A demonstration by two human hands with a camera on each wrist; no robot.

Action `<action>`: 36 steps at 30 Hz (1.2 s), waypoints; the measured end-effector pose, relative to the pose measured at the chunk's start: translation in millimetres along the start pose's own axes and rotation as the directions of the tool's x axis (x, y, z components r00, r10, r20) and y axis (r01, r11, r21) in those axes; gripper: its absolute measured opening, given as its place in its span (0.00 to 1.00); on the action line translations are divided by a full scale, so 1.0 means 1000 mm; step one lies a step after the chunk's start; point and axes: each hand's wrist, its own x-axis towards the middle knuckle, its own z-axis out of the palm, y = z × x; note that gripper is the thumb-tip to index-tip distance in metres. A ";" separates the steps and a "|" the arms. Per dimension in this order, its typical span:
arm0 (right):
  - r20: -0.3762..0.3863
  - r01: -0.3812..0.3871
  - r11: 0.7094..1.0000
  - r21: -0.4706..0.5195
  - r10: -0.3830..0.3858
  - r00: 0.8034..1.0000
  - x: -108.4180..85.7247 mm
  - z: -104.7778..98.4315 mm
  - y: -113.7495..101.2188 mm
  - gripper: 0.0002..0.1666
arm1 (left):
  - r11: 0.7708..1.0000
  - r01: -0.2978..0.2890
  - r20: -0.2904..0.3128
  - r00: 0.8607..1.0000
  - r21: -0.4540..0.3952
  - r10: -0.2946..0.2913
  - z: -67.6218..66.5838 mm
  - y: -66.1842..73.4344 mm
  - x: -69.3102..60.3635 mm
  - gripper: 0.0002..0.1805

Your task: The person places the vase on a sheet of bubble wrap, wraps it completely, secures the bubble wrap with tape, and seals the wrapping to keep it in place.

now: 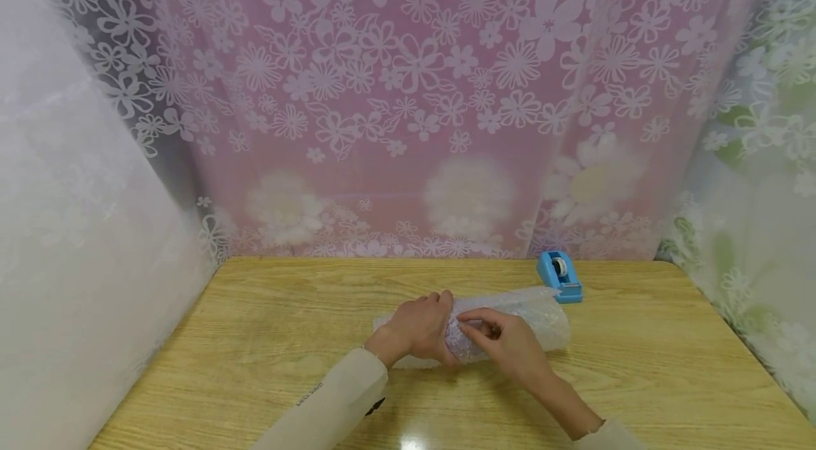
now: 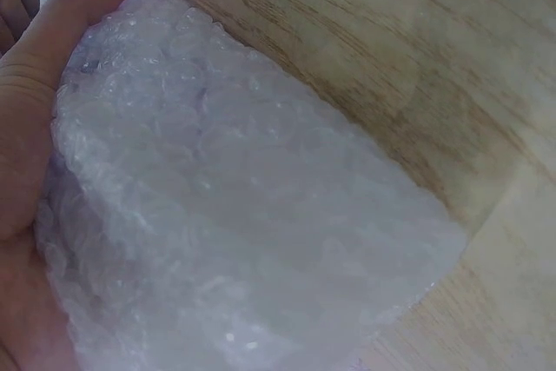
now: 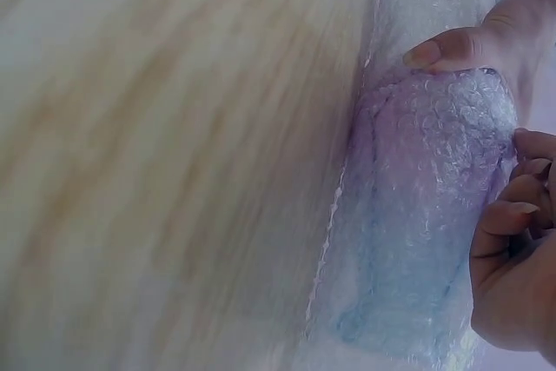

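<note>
A roll of clear bubble wrap (image 1: 548,322) lies across the table, wound around something that shows purple and pale blue through it in the right wrist view. My left hand (image 1: 421,326) grips the roll from above near its middle, thumb on the near side. In the left wrist view, the loose end of the bubble wrap (image 2: 261,188) spreads out beyond that hand. My right hand (image 1: 510,347) is just right of the left one, its index finger and thumb pinching at the wrap's surface. Its fingers (image 3: 499,232) look curled in the right wrist view.
A blue tape dispenser (image 1: 561,276) with a roll of tape stands behind the right end of the roll. The wooden table (image 1: 287,308) runs back to a flowered pink curtain (image 1: 408,117), with pale curtains at both sides.
</note>
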 end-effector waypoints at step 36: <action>-0.053 0.543 0.640 -0.544 -0.672 0.738 0.010 -0.005 0.001 0.11 | 1.000 0.003 -0.019 1.000 -0.003 -0.003 0.001 0.000 0.000 0.43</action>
